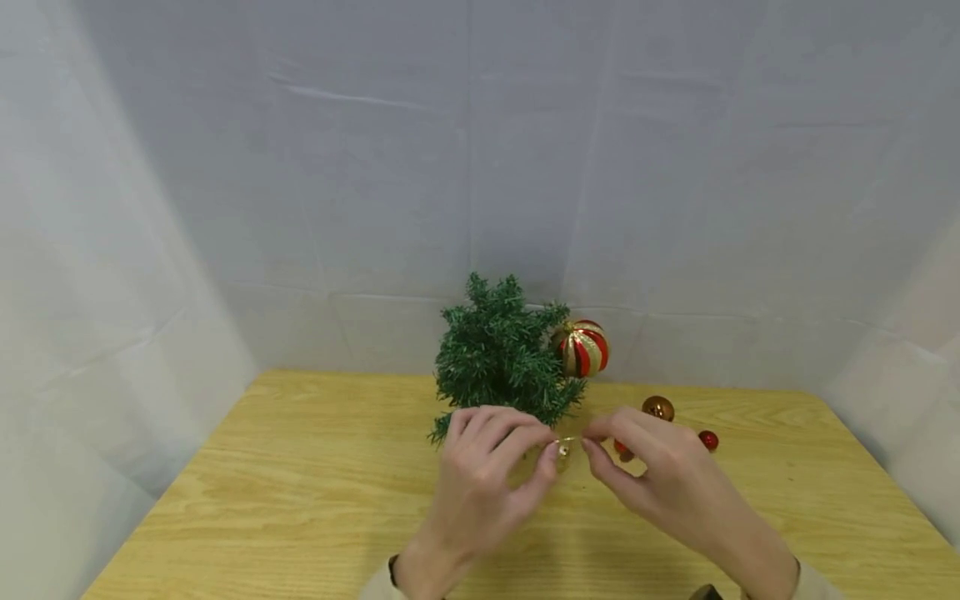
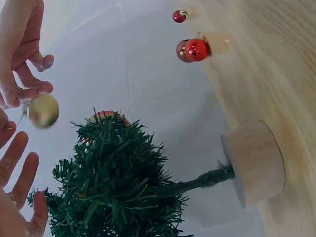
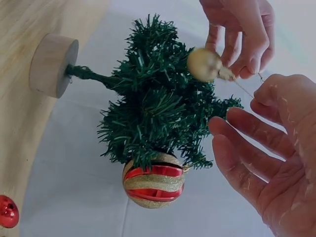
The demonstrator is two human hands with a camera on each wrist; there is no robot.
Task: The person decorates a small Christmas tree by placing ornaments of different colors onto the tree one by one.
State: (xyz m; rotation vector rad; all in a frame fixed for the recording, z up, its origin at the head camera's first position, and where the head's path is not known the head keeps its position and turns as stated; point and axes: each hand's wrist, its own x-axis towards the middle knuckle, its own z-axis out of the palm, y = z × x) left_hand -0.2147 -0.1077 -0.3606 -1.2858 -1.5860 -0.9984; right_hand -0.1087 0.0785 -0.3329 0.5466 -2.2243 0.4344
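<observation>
A small gold ball ornament [image 3: 202, 64] hangs from a thin gold loop of string [image 1: 568, 438] stretched between both hands. My left hand [image 1: 483, 479] pinches one end of the string close to the ball's cap, thumb against forefinger. On the other side, my right hand [image 1: 667, 479] pinches the string between thumb and forefinger, its other fingers loosely spread in the right wrist view. Just beyond the hands stands a small green artificial Christmas tree [image 1: 498, 358] on a round wooden base [image 2: 259, 163]. A large red and gold striped ball [image 1: 583, 348] hangs on the tree's right side.
Right of the tree, a brown ball [image 1: 658, 407] and a small dark red ball [image 1: 708, 440] lie on the wooden table [image 1: 300, 475]. A brighter red ball [image 2: 198, 50] lies there too, partly behind my right hand in the head view. White cloth [image 1: 375, 208] encloses the back and sides.
</observation>
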